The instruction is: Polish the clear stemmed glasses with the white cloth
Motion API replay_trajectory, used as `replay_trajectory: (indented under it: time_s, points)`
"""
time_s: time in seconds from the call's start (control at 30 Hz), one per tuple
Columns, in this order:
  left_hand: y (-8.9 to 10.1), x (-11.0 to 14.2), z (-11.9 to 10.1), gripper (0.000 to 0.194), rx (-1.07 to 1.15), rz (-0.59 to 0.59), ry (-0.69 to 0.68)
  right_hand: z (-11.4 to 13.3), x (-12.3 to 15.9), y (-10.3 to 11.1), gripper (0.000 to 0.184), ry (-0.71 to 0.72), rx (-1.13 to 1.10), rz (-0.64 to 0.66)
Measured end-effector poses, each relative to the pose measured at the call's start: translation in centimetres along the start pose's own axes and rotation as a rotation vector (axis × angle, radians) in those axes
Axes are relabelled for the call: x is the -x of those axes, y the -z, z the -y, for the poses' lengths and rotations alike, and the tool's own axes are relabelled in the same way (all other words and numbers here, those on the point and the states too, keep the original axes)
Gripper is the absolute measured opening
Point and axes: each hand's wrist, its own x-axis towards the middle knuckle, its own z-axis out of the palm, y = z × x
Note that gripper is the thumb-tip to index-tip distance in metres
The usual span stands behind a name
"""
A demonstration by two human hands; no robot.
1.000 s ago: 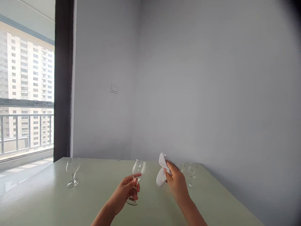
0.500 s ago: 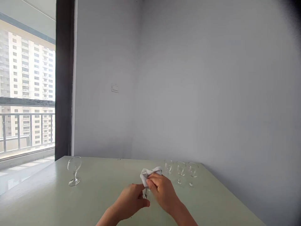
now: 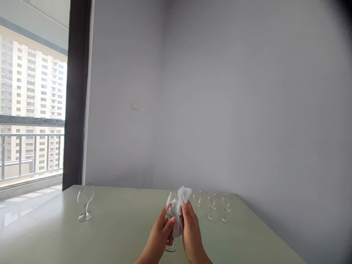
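Note:
Upright between my hands is a clear stemmed glass (image 3: 171, 200), its round foot showing below my fingers. My left hand (image 3: 161, 230) is closed around the bowl and stem from the left side. A white cloth (image 3: 178, 220) lies bunched against the glass's right side, its corner sticking up past the rim. My right hand (image 3: 191, 231) presses that cloth to the bowl, fingers held together and pointing up. Some of the fingertips are hidden behind the cloth and glass.
The pale green table (image 3: 118, 227) spreads out ahead, reaching grey walls. Three stemmed glasses, one of them the right-hand glass (image 3: 226, 205), stand in a row at the back right. Another stemmed glass (image 3: 85, 200) stands at the far left. A window with a railing is left.
The cloth has shifted from over the top of the glass to its right side, so the bowl now shows. My right hand has turned upright; my left hand has moved up the glass.

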Motion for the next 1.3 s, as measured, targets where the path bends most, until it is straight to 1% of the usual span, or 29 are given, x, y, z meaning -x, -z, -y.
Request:
replay_trajectory:
  time_s: [0.07, 0.13, 0.17, 0.27, 0.3, 0.37, 0.4, 0.43, 0.5, 0.57, 0.6, 0.63, 0.67, 0.73, 0.8, 0.83, 0.87, 0.93, 1.0, 1.07, 1.17, 1.3]
  points:
    - [-0.4, 0.5, -0.5, 0.080, 0.052, -0.043, 0.036, -0.9, 0.6, -0.2, 0.046, 0.213, 0.229, 0.033]
    - [-0.4, 1.1, -1.2, 0.074, 0.105, -0.064, 0.071, -1.4, 1.2, -0.3, 0.045, 0.396, 0.411, 0.119]
    - [-0.3, 1.3, -1.6, 0.070, 0.129, -0.067, 0.085, -1.4, 1.5, -0.4, 0.045, 0.466, 0.492, 0.177]
    - [0.5, 1.5, -2.3, 0.065, 0.177, -0.075, 0.111, -1.0, 2.1, -0.6, 0.047, 0.613, 0.705, 0.332]
    - [0.8, 1.4, -2.4, 0.064, 0.182, -0.100, 0.111, -0.7, 2.3, -0.7, 0.046, 0.645, 0.753, 0.360]
    - [1.6, 1.0, -2.7, 0.063, 0.179, -0.190, 0.087, -0.2, 2.3, -0.8, 0.040, 0.660, 0.801, 0.399]
    - [2.0, 0.8, -2.8, 0.062, 0.171, -0.244, 0.062, -0.1, 2.1, -0.9, 0.035, 0.630, 0.789, 0.405]
    - [2.3, 0.5, -2.9, 0.061, 0.155, -0.291, 0.039, -0.1, 1.8, -0.9, 0.031, 0.569, 0.749, 0.396]
    - [3.0, 0.1, -3.1, 0.058, 0.118, -0.333, 0.016, -0.2, 1.1, -0.7, 0.022, 0.364, 0.601, 0.305]
    - [3.4, -0.1, -3.2, 0.054, 0.106, -0.311, 0.034, -0.4, 0.4, -0.5, 0.026, 0.161, 0.458, 0.170]
    - [3.4, -0.2, -3.2, 0.053, 0.119, -0.294, 0.050, -0.4, 0.2, -0.5, 0.032, 0.096, 0.405, 0.123]
    - [3.4, -0.2, -3.1, 0.052, 0.141, -0.272, 0.068, -0.3, 0.2, -0.5, 0.036, 0.068, 0.365, 0.105]
    - [3.3, -0.2, -3.1, 0.051, 0.169, -0.247, 0.083, -0.1, 0.4, -0.7, 0.039, 0.069, 0.328, 0.120]
    - [2.9, 0.1, -3.1, 0.051, 0.233, -0.179, 0.123, 0.3, 1.1, -1.3, 0.040, 0.132, 0.258, 0.212]
    - [2.3, 0.4, -3.2, 0.052, 0.289, -0.113, 0.162, 0.4, 2.0, -2.0, 0.033, 0.221, 0.236, 0.288]
    - [2.1, 0.6, -3.3, 0.052, 0.311, -0.088, 0.173, 0.4, 2.3, -2.3, 0.026, 0.240, 0.233, 0.285]
    - [1.8, 0.8, -3.4, 0.052, 0.327, -0.074, 0.178, 0.2, 2.5, -2.6, 0.019, 0.224, 0.227, 0.259]
    - [1.4, 1.2, -3.6, 0.052, 0.334, -0.057, 0.166, -0.3, 2.4, -2.7, 0.012, 0.115, 0.182, 0.191]
    - [1.2, 1.3, -3.7, 0.050, 0.327, -0.051, 0.143, -0.7, 2.0, -2.6, 0.014, -0.011, 0.104, 0.174]
    - [1.2, 1.4, -3.6, 0.047, 0.308, -0.056, 0.117, -0.7, 1.5, -2.2, 0.018, -0.081, 0.057, 0.220]
    - [1.6, 1.2, -3.3, 0.042, 0.266, -0.053, 0.098, 0.1, 1.2, -1.8, 0.023, -0.135, 0.031, 0.329]
    - [2.2, 0.8, -2.9, 0.039, 0.257, 0.019, 0.104, 1.7, 1.4, -1.7, 0.029, -0.261, -0.029, 0.450]
